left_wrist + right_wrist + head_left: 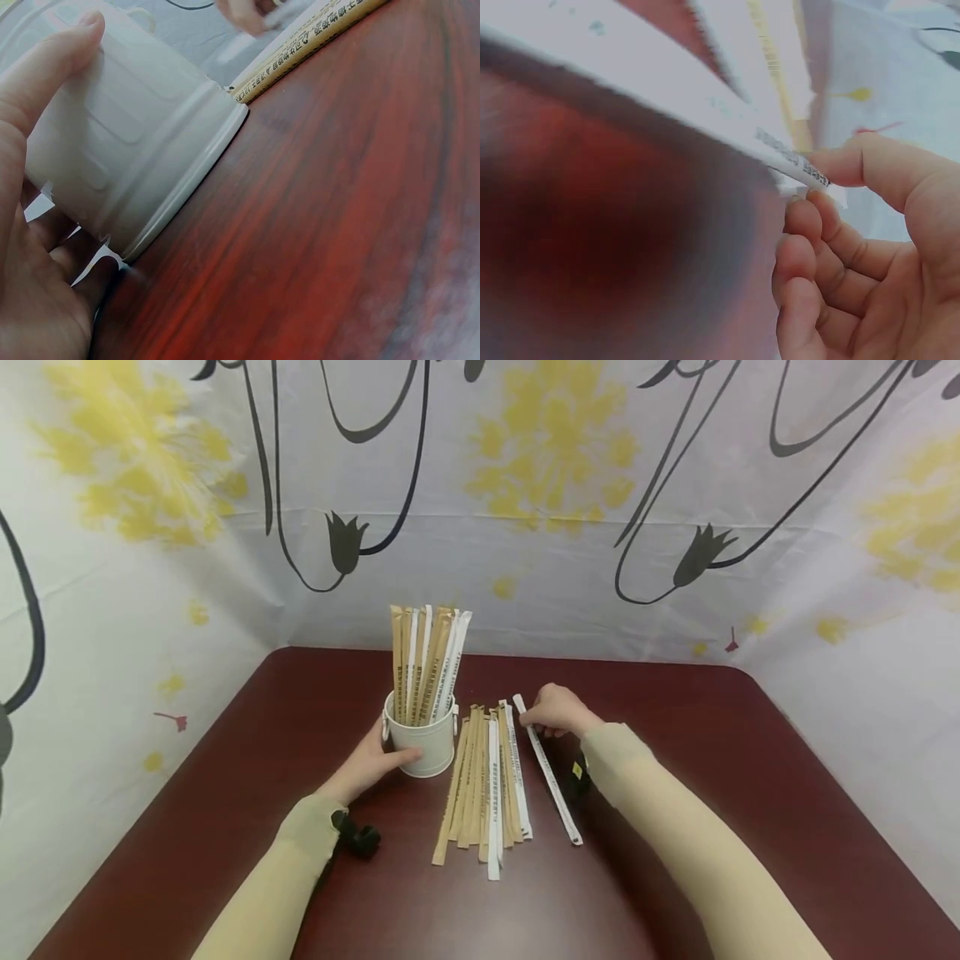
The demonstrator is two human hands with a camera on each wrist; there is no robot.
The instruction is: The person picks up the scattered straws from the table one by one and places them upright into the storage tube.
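My left hand (367, 767) holds a small white bucket (429, 752) at its side, the thumb across its front and the other fingers around its far side. Paper-wrapped straws (423, 664), some brown and some white, stand upright in the bucket. In the left wrist view, the bucket (150, 127) has its base on the table. My right hand (561, 708) pinches a white wrapped straw (551, 777) near its far end, between thumb and fingertips. The right wrist view shows this straw (697, 112) slanting away from the fingers.
Between the hands, several brown and white wrapped straws (480, 785) lie side by side on the dark red table (375, 893). A patterned white cloth (465, 568) hangs behind and at both sides of the table. Dark wrist devices (360, 839) sit at both cuffs.
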